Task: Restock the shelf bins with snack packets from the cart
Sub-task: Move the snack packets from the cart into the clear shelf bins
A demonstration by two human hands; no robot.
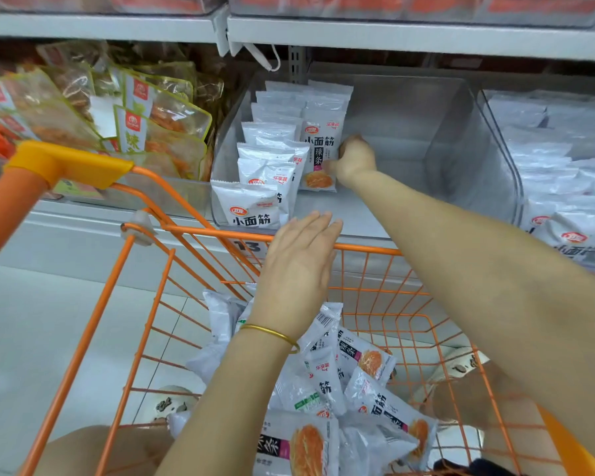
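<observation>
Clear green-edged packs (pixel 158 121) fill the upper left of the frame. A white cord (pixel 267 60) hangs under the top shelf (pixel 392 37). A price tag (pixel 249 247) sits at centre. Patterned slippers (pixel 167 403) stand on the pale floor (pixel 49 321), lower left.

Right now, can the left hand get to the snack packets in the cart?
Probably yes. The left hand is open and empty above the cart, and the snack packets lie loose below with nothing covering them.

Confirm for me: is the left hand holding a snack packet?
No, the left hand is flat with straight fingers above the cart rim and holds nothing; the right hand grips a packet.
</observation>
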